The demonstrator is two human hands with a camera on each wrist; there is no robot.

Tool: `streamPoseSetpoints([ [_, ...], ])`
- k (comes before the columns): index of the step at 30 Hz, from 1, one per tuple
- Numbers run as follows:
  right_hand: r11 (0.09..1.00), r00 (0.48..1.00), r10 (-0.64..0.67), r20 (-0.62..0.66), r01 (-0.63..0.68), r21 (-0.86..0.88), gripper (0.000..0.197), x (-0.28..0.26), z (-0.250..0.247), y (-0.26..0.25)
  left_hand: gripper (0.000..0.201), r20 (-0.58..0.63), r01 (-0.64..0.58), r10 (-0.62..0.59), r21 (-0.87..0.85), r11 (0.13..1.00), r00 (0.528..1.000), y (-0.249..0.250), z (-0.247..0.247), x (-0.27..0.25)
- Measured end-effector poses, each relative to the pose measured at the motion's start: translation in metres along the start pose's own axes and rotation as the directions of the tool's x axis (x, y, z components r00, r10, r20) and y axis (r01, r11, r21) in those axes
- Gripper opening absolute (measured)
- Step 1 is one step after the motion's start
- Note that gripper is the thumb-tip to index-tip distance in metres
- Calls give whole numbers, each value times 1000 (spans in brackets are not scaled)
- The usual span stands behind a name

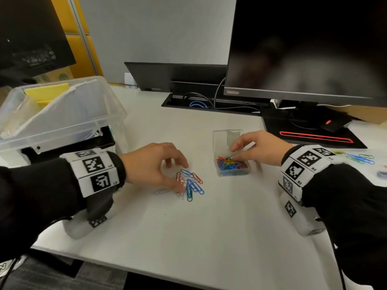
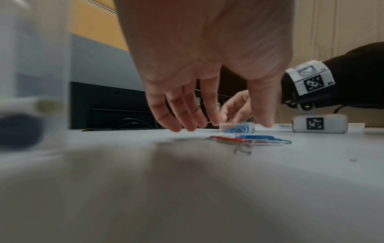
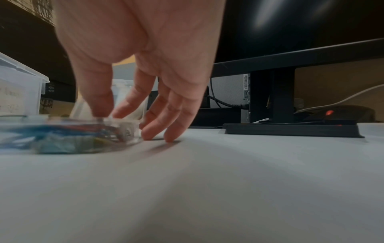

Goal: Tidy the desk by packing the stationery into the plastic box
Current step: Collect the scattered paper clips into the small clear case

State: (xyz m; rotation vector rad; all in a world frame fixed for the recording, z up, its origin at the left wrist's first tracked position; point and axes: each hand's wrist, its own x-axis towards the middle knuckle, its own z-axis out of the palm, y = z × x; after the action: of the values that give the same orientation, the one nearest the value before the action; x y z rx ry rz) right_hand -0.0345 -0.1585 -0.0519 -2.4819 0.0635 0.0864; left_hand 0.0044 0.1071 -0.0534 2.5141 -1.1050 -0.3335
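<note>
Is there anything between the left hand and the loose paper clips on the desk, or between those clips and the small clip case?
Nothing visible. The left hand hovers right over the loose paper clips, and bare desk separates them from the open clip case, where the right hand reaches in.

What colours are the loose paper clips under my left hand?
Mostly blue and red loose paper clips, one green, some white; clearest in the head view.
</note>
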Motion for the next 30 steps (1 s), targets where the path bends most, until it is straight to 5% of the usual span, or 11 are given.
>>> streamPoseSetpoints([
  [6,1000,1000,17,-17,-17,-21,25,-1,1,-1,39,195,125,-90,-171,977,977,-5,-3,-9],
  [14,999,999,44,12,-44,23,29,-3,0,-7,24,-53,31,-39,-155,987,998,10,2,11],
  [19,998,998,63,-18,-62,28,27,-3,1,-7,78,174,66,-68,20,998,982,13,8,7],
  [24,998,998,56,-15,-56,18,27,-2,0,-7,42,185,-23,36,-74,997,982,19,11,13],
  [30,997,998,58,-12,-58,57,26,-2,1,-6,17,132,-13,24,-80,997,991,23,10,27],
])
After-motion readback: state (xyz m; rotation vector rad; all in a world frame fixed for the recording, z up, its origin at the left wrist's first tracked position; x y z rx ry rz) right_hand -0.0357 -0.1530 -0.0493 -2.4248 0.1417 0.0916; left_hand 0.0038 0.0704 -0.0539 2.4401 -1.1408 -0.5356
